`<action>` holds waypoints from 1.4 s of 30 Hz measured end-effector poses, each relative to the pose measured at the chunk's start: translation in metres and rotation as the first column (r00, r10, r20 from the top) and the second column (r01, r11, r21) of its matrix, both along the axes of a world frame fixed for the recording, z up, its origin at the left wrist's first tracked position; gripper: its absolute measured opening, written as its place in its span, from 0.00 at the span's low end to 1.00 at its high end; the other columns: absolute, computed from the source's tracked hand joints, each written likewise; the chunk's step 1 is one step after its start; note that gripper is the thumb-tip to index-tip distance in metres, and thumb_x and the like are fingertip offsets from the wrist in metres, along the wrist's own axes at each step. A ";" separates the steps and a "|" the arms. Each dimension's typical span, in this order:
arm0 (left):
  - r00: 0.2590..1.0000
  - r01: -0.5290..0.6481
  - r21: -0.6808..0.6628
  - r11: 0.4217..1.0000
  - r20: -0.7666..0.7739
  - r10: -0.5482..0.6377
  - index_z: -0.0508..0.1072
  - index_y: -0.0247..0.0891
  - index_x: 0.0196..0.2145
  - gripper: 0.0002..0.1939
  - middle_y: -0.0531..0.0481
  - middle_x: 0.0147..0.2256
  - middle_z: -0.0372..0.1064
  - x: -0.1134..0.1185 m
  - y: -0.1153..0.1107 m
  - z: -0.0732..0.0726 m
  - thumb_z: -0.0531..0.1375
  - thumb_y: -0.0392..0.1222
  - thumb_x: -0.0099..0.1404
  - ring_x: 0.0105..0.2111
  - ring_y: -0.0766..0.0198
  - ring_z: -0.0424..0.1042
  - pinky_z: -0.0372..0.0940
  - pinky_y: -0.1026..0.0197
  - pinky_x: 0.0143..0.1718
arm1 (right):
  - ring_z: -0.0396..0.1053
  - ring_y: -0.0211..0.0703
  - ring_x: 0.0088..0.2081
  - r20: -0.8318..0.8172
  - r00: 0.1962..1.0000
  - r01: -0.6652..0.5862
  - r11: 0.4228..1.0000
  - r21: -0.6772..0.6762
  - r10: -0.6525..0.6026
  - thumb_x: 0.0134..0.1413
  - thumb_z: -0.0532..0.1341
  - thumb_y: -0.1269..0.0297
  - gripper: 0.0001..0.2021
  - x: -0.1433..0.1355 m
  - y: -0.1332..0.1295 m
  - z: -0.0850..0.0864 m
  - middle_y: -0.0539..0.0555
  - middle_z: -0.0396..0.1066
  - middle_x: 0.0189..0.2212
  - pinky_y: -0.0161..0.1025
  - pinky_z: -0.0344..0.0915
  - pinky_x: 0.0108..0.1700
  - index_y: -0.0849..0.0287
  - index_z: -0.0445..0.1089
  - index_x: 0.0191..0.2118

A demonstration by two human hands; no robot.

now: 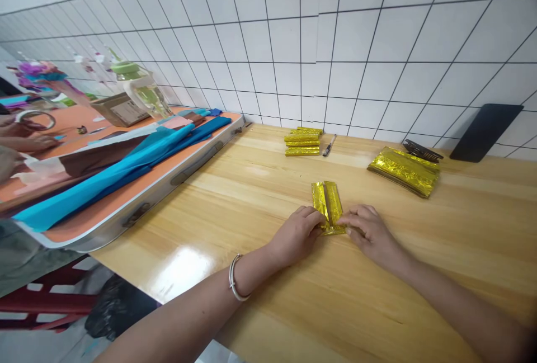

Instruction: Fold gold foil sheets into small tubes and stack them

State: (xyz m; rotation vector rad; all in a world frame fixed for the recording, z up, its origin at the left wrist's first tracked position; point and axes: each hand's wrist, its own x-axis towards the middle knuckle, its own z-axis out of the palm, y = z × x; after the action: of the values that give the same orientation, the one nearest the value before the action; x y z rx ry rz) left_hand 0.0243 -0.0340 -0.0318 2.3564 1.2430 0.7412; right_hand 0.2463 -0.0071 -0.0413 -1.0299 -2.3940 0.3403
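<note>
A gold foil sheet [334, 201] lies on the wooden table, its two sides folded inward with a narrow gap between them and a fold along its near edge. My left hand [298, 235], with a silver bangle on the wrist, pinches the near left corner. The near right corner is between the bent fingers of my right hand [369, 234]. Beyond them, several folded gold strips [302, 142] lie beside a pen [329, 145]. A stack of flat gold sheets [405, 171] sits to the right.
A black hair clip [422, 150] and a dark phone-like slab [485, 132] are by the tiled wall. On the left, an orange-topped table [218, 128] bears blue cloth [126, 164], a cardboard box [120, 109] and a green-lidded bottle [145, 92]. Another person's hands [29, 139] are at far left.
</note>
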 end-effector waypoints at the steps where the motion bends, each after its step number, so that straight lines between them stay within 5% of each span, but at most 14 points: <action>1: 1.000 -0.001 0.007 1.000 -0.011 0.001 0.66 0.37 0.35 0.06 0.48 0.35 0.65 0.000 0.000 0.000 0.52 0.29 0.62 0.39 0.61 0.64 0.60 0.61 0.41 | 0.62 0.47 0.45 0.021 1.000 -0.014 0.999 0.036 0.014 0.52 0.53 0.76 0.17 0.000 -0.002 0.001 0.55 0.67 0.41 0.47 0.61 0.46 0.51 0.71 0.44; 6: 0.996 0.016 0.043 0.999 -0.094 -0.011 0.68 0.36 0.35 0.06 0.47 0.35 0.67 -0.002 0.001 -0.001 0.51 0.32 0.65 0.39 0.62 0.65 0.61 0.61 0.42 | 0.57 0.51 0.51 0.206 0.978 -0.060 0.977 0.205 0.017 0.52 0.54 0.78 0.20 0.000 -0.008 0.001 0.57 0.65 0.46 0.51 0.59 0.50 0.49 0.71 0.45; 10: 0.973 0.074 0.075 0.994 -0.226 -0.056 0.68 0.37 0.44 0.11 0.46 0.43 0.69 -0.006 -0.009 0.003 0.50 0.34 0.67 0.46 0.61 0.65 0.59 0.58 0.48 | 0.57 0.50 0.51 0.251 0.967 -0.096 0.968 0.232 0.036 0.53 0.55 0.76 0.18 0.001 -0.009 0.000 0.56 0.66 0.45 0.50 0.59 0.51 0.49 0.71 0.45; 16: 0.875 0.220 0.117 0.968 -0.462 -0.143 0.56 0.30 0.58 0.28 0.38 0.61 0.48 0.000 -0.045 0.019 0.47 0.52 0.68 0.62 0.52 0.44 0.40 0.50 0.62 | 0.58 0.49 0.52 0.228 0.971 -0.128 0.966 0.224 0.076 0.53 0.54 0.76 0.16 0.000 -0.009 0.005 0.58 0.68 0.43 0.50 0.60 0.52 0.53 0.72 0.44; 25: 0.854 0.237 0.041 0.971 -0.486 -0.187 0.51 0.24 0.60 0.35 0.33 0.61 0.44 0.007 -0.052 0.021 0.42 0.57 0.67 0.62 0.49 0.43 0.43 0.51 0.61 | 0.59 0.50 0.52 0.261 0.963 -0.146 0.950 0.276 0.072 0.53 0.55 0.75 0.18 0.000 -0.014 0.004 0.58 0.68 0.45 0.50 0.61 0.51 0.54 0.69 0.49; 32: 0.858 0.251 0.064 0.966 -0.476 -0.192 0.51 0.24 0.60 0.37 0.33 0.60 0.49 0.007 -0.049 0.025 0.43 0.59 0.66 0.61 0.49 0.48 0.44 0.51 0.60 | 0.61 0.50 0.49 0.377 0.923 -0.218 0.914 0.343 0.079 0.55 0.53 0.76 0.18 -0.002 -0.027 0.003 0.58 0.70 0.45 0.50 0.59 0.51 0.61 0.67 0.51; 42: 0.840 0.273 0.140 0.952 -0.516 -0.165 0.54 0.25 0.59 0.38 0.33 0.57 0.55 0.005 -0.045 0.018 0.43 0.62 0.65 0.58 0.48 0.53 0.42 0.51 0.60 | 0.59 0.53 0.52 0.494 0.870 -0.186 0.930 0.318 0.005 0.53 0.56 0.72 0.21 0.006 -0.030 0.000 0.55 0.68 0.50 0.51 0.55 0.53 0.59 0.63 0.54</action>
State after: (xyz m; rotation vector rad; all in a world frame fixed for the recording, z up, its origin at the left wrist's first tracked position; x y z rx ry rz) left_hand 0.0294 -0.0792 -0.0134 2.9287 1.0806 0.1861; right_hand 0.2522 -0.0372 -0.0408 -0.8997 -2.8129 -0.3656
